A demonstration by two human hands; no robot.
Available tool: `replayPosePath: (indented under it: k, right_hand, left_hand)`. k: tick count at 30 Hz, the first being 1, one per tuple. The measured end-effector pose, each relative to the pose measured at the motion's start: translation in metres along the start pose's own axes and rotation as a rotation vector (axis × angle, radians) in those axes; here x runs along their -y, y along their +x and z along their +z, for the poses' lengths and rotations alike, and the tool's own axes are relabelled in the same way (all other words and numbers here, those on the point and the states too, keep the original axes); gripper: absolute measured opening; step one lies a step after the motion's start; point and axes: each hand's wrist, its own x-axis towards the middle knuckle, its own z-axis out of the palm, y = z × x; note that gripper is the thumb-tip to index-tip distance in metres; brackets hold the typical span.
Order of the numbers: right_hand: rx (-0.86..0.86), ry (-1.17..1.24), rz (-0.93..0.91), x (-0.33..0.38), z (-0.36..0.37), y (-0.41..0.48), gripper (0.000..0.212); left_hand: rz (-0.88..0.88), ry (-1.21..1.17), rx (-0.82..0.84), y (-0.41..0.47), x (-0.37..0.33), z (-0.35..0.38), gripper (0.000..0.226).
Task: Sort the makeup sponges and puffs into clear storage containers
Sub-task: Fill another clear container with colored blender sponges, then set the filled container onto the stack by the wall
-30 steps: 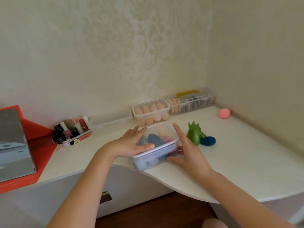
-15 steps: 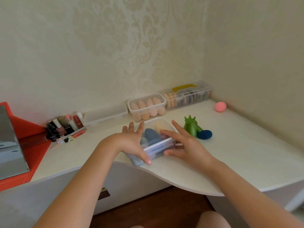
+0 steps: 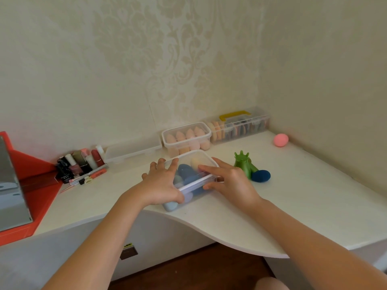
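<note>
The box of sponges sits close to the desk's curved front edge, squeezed between my hands. My left hand presses its left wall, thumb at the near corner. My right hand lies along the right rim, fingers mostly straight. Smooth plastic could slip from this squeeze, tipping the box over the edge.

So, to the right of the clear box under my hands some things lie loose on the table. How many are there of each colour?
pink egg-shaped sponge: 1
dark blue sponge: 1
green crown-topped stand: 1
Total: 3
</note>
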Motion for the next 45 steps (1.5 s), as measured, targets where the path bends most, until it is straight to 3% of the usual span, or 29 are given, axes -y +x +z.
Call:
replayPosePath:
  k: [12,21,30,35,39,42,45]
  right_hand:
    - [0.023,0.157,-0.053,-0.015,0.003,0.015,0.048]
    - [0.038,0.267,0.008,-0.019,0.005,0.015,0.045]
    - [0.027,0.254,-0.036,-0.021,0.009,0.016,0.046]
    - [0.011,0.133,-0.020,-0.018,0.010,0.015,0.051]
    - [0.123,-0.119,0.215,-0.020,0.015,0.019,0.062]
    - [0.182,-0.373,0.153,-0.022,0.022,0.020,0.037]
    - [0.155,-0.385,0.130,-0.026,0.024,0.020,0.028]
  left_hand:
    - [-0.010,-0.109,-0.006,0.003,0.010,-0.006,0.116]
    - [-0.018,-0.364,-0.092,-0.010,0.033,0.006,0.113]
    - [0.010,-0.291,-0.217,-0.013,0.032,0.013,0.098]
    - [-0.015,-0.317,-0.265,-0.012,0.031,0.016,0.100]
    - [-0.046,-0.486,-0.395,-0.011,0.040,0.003,0.107]
    - [-0.040,-0.616,-0.557,0.002,0.043,-0.034,0.114]
    - [0.005,-0.598,-0.551,0.030,0.034,-0.076,0.123]
